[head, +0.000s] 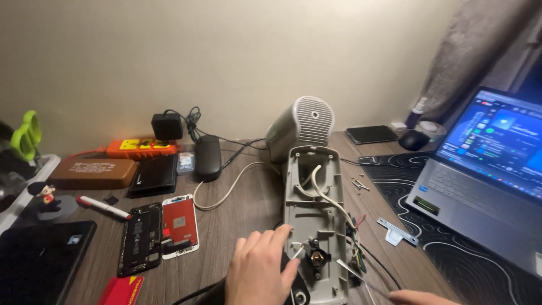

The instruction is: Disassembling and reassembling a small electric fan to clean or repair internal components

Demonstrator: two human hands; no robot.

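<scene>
An opened grey appliance housing [311, 209] lies lengthwise on the wooden desk, with white wires [322, 192] and a small round metal part [317, 257] exposed inside. My left hand [261, 268] rests on its near left edge, fingers curled, touching a white wire end beside the metal part. My right hand [420, 297] shows only at the bottom edge and holds a thin metal tool [361, 277] whose tip points into the housing near the coloured wires [357, 257].
A grey vented cover [302, 127] stands behind the housing. An opened phone [141, 237] and its screen [180, 226] lie at left, with a pen [101, 207], wallet [153, 175] and orange power strip [141, 148]. A laptop [485, 181] sits at right on a patterned mat, beside a metal bracket [397, 231] and loose screws [358, 183].
</scene>
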